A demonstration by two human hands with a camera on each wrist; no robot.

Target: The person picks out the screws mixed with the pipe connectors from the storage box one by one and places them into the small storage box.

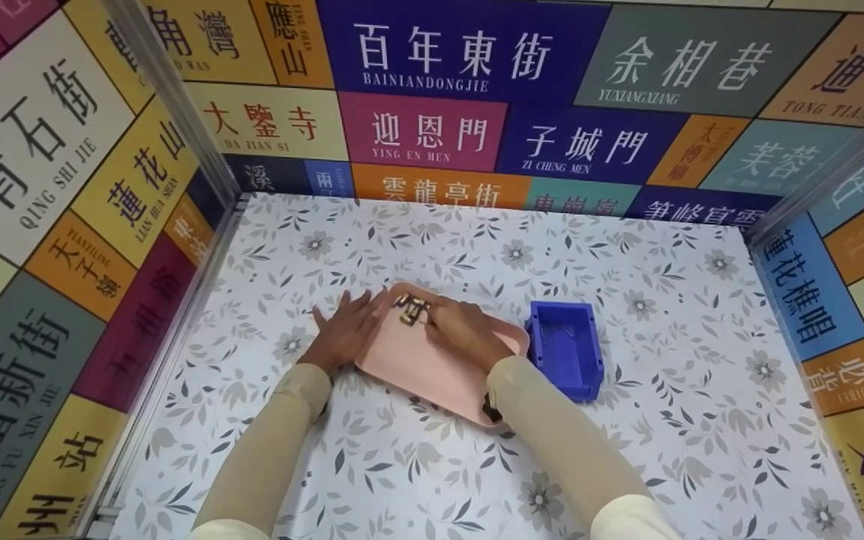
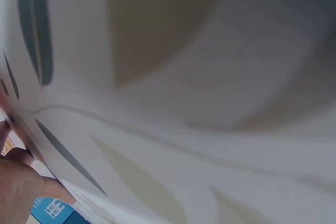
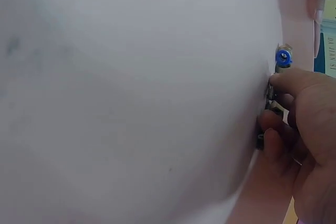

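Note:
A pink tray [image 1: 424, 367] lies at a slant on the table. Small brass push-in fittings [image 1: 411, 309] are grouped near its far left corner; one in the right wrist view shows a blue ring [image 3: 284, 57]. My right hand [image 1: 466, 330] reaches over the tray, its curled fingers pinching at the fittings [image 3: 271, 92]; the fingers partly cover them. On the tray's left edge rests my left hand [image 1: 343, 330], fingers spread and fairly straight. In the left wrist view only part of that left hand [image 2: 23, 187] shows at the lower left.
A blue plastic bin [image 1: 567, 352] stands just right of the tray, with thin, hard-to-tell shapes inside. The table [image 1: 252, 450] wears a flowered white cover. Panels with printed street names [image 1: 424, 135] wall in the back and both sides.

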